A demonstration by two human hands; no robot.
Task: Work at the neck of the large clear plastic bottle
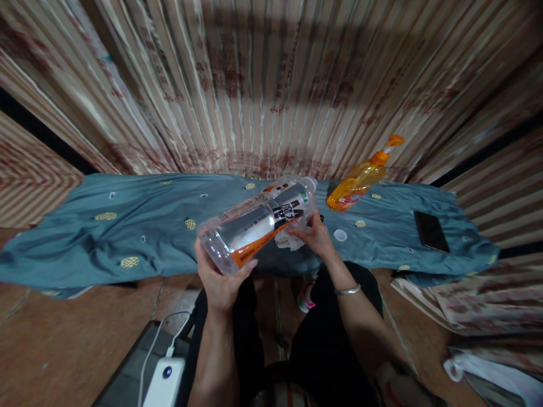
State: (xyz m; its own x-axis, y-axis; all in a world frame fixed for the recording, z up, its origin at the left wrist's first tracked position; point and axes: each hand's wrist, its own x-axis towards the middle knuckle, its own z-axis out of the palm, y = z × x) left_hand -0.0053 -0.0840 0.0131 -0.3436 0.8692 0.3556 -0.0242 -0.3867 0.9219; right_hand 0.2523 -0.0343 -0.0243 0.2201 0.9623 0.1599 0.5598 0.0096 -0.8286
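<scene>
A large clear plastic bottle (254, 223) with an orange and black label is held tilted above the blue cloth, its neck toward the upper right. My left hand (223, 282) grips its base from below. Near the neck, my right hand (316, 234) has its fingers closed at the bottle's side. A crumpled whitish tissue or wrapper (289, 240) shows beside the right fingers; whether they grip it is unclear. A small white round cap (340, 234) lies on the cloth just right of that hand.
An orange pump bottle (356, 183) stands on the blue cloth (161, 226) behind the cap. A black phone (431, 231) lies at the right. Patterned curtains (263, 102) hang behind. A white power bank (164, 381) with a cable is at lower left.
</scene>
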